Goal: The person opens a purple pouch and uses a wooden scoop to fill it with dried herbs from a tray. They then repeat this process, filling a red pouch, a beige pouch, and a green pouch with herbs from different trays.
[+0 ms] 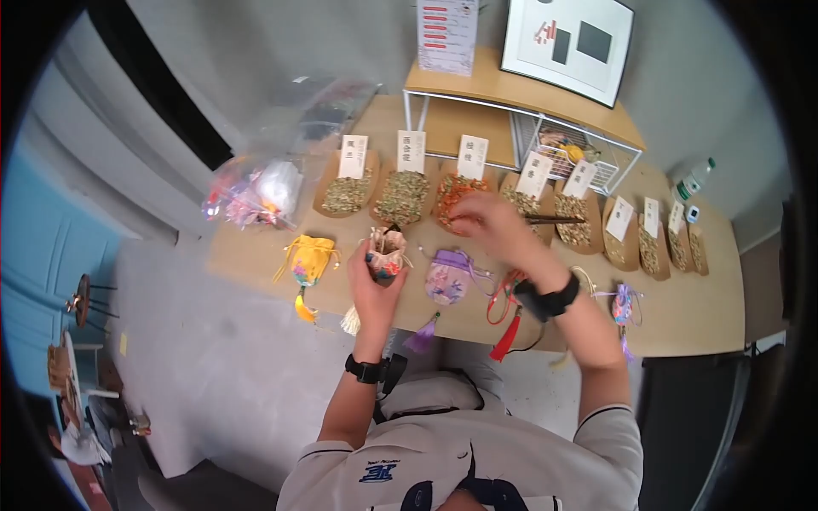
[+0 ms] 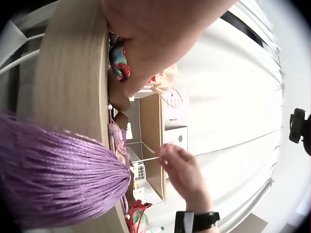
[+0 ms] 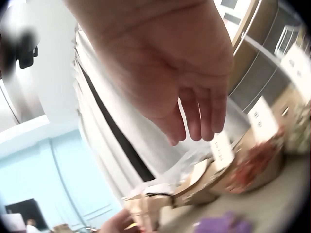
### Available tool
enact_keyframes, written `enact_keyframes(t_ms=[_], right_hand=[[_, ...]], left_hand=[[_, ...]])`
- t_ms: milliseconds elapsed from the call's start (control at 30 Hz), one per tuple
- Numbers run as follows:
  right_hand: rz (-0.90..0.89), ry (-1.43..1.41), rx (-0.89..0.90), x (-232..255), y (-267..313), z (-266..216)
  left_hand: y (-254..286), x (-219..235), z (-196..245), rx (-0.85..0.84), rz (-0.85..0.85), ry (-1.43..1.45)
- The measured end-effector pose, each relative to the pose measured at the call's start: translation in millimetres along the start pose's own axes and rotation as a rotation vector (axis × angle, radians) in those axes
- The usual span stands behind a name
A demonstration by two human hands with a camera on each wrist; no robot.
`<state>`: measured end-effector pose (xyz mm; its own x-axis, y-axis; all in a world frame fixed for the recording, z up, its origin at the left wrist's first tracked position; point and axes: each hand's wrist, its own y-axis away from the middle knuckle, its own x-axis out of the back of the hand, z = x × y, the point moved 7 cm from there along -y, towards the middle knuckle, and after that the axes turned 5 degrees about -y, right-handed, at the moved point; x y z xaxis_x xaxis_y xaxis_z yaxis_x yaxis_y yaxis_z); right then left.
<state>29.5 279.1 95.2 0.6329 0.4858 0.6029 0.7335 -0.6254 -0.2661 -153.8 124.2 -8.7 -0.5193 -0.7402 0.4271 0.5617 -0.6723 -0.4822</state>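
In the head view my left hand (image 1: 375, 294) grips a cream floral drawstring pouch (image 1: 388, 266), held upright with its mouth gaping. Its patterned cloth also shows beside the fingers in the left wrist view. My right hand (image 1: 490, 217) hovers at a paper tray of orange-red dried petals (image 1: 452, 198), overlapping it from above. Seen from the right wrist, that hand's fingers (image 3: 206, 121) hang down loosely, thumb a little apart, and nothing shows between them. Nearest the hands lie a yellow pouch (image 1: 310, 260) and a purple pouch (image 1: 447, 279), both with tassels.
Several trays of dried herbs with upright labels line the table (image 1: 375, 319); dark sticks (image 1: 554, 219) lie across two. A red tassel (image 1: 506, 337) and a small purple-blue pouch (image 1: 623, 305) lie right. Behind stand a wooden shelf (image 1: 486, 77), plastic bags (image 1: 256, 192) and a bottle (image 1: 694, 179).
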Motion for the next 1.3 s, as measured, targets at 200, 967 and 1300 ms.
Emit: enact_keyframes(t_ms=[200, 967, 1300], right_hand=[[0.100, 0.620, -0.165, 109, 63, 86], [-0.028, 0.566, -0.018, 101, -19, 14], [-0.233, 0.472, 0.047, -8, -131, 65]], left_hand=[[-1, -2, -8, 0.069, -0.024, 0.084], [-23, 4, -21, 0.085, -0.052, 0.053], [-21, 7, -20, 0.099, -0.076, 0.089]])
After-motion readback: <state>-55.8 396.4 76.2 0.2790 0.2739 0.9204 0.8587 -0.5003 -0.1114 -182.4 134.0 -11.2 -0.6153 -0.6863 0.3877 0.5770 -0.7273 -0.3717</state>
